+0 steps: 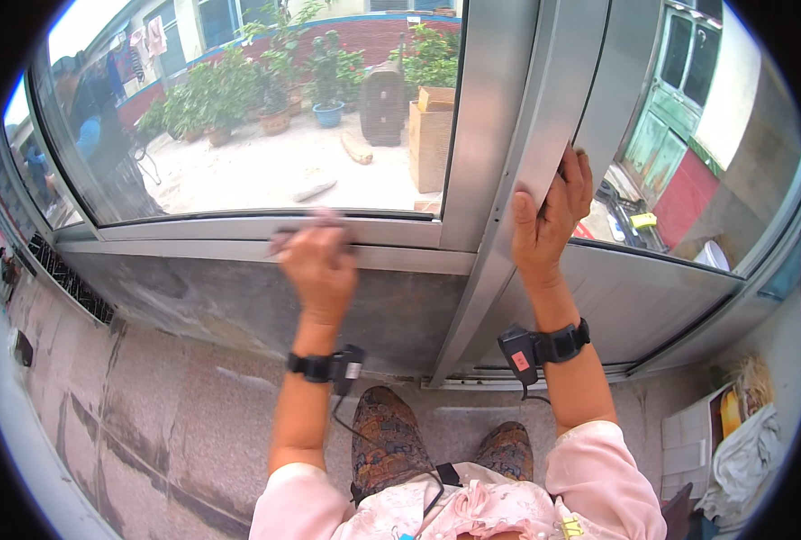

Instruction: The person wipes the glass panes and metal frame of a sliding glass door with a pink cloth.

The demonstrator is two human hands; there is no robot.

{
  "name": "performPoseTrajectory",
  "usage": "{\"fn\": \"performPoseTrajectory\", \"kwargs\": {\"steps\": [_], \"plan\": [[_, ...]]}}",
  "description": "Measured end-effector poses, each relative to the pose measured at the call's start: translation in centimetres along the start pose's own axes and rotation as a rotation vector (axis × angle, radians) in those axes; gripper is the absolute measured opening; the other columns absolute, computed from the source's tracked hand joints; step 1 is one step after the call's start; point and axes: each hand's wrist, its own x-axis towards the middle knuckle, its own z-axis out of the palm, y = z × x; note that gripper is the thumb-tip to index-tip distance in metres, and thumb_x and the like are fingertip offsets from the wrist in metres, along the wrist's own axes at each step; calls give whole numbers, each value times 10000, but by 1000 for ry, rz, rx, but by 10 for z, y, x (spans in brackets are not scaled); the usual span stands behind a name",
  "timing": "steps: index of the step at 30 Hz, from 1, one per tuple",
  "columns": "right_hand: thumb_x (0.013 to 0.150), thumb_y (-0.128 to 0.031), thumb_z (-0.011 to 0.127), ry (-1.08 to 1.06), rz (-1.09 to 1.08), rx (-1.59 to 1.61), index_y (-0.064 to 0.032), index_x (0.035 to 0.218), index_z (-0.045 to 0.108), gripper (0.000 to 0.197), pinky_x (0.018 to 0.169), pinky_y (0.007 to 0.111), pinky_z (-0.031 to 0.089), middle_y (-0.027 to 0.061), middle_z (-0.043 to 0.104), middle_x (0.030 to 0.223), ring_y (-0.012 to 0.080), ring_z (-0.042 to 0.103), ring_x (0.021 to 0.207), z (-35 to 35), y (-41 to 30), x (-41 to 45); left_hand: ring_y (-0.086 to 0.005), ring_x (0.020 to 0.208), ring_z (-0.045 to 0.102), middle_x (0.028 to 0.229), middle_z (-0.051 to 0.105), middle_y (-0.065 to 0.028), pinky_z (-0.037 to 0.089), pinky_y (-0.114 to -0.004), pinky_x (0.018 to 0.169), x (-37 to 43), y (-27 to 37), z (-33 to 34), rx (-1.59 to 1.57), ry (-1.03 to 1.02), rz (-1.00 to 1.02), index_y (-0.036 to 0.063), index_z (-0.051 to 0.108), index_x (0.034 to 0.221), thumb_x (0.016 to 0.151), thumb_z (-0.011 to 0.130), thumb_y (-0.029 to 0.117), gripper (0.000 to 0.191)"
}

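Observation:
My left hand [319, 260], blurred, is at the bottom rail of an aluminium-framed window [387, 231]. Its fingers are curled around a dark, blurred thing, perhaps a cloth, that I cannot make out well. My right hand [552, 212] grips the edge of the upright aluminium post [542, 128], thumb on the near face and fingers behind the edge. Through the glass and its fine screen I see potted plants and a yard. A black strap with a small box sits on each wrist.
Below the window is a grey wall panel [387, 304]. A metal-framed door [616, 304] stands to the right of the post. At the lower right, a white crate [687, 439] holds a yellow thing and a pale bag [748, 452]. Stained floor [164, 405] lies at the left.

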Motion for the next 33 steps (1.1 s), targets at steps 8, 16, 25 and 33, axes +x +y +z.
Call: {"fn": "performPoseTrajectory", "kwargs": {"steps": [8,16,25,33], "plan": [[848,-379,471,46,24,28,9,960,557,413,933,444,256,186,466,1182,382,360,1107,8,-11,-2,-238,780,507,869,541,-76,357,-408,694,-16,30,30,-259,-348,-263,94,560,897,689,536,129,212],[885,-338,415,-19,9,-3,40,1082,492,433,949,438,244,191,415,1216,391,320,1165,2,-3,-14,-281,741,509,761,482,-112,389,-403,656,-5,-43,1,-73,-79,-37,9,576,891,730,515,133,212],[897,-306,391,-1,26,-12,58,1131,436,435,938,462,255,201,412,1207,415,338,1145,8,-8,-15,-386,1243,178,1327,205,-266,117,-459,1020,-26,-65,15,-51,179,-531,-58,225,1280,857,410,144,504],[918,-277,360,-101,6,-36,50,1188,387,425,991,401,208,209,322,1296,334,284,1218,-2,-4,-17,-387,1295,13,1374,31,-295,-1,-444,1045,-36,-43,24,-128,195,-565,-97,76,1309,898,350,164,559]]}}
